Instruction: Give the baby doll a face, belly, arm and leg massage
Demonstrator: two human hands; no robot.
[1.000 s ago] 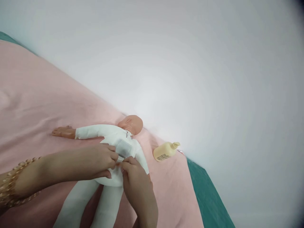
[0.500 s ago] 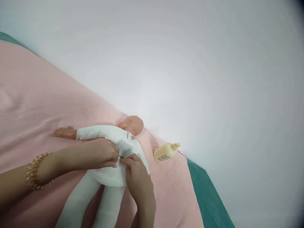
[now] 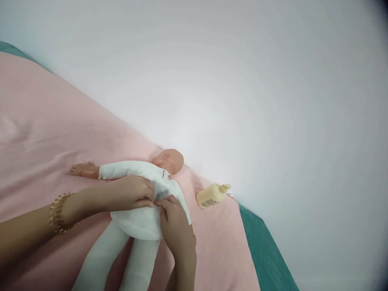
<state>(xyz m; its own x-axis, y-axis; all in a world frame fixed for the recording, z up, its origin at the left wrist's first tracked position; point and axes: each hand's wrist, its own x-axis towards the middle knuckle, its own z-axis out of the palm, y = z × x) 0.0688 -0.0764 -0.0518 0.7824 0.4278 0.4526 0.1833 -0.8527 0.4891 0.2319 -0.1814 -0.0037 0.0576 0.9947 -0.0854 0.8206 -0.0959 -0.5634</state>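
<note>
A baby doll [image 3: 138, 224] with a white cloth body lies on the pink sheet, the back of its bald head [image 3: 173, 161] towards me and one arm stretched out left. A greyish patch [image 3: 163, 190] shows on its torso. Over the torso, my left hand [image 3: 139, 194], with a beaded bracelet [image 3: 59, 214] on the wrist, is closed, fingers bent inward. My right hand [image 3: 176, 220] pinches opposite it, thumb against forefinger. The fingertips of both hands nearly meet at the patch's lower edge; what they grip there is too small to make out.
A pale yellow pump bottle [image 3: 211, 196] stands on the pink sheet [image 3: 221, 246] right of the doll. Green cover [image 3: 263, 246] shows past the sheet's right edge. A white wall [image 3: 242, 101] rises directly behind the bed.
My left hand and forearm have shifted slightly right, the bracelet moving right and a little up. My right hand has barely moved and keeps its pinch. Doll and bottle look unmoved.
</note>
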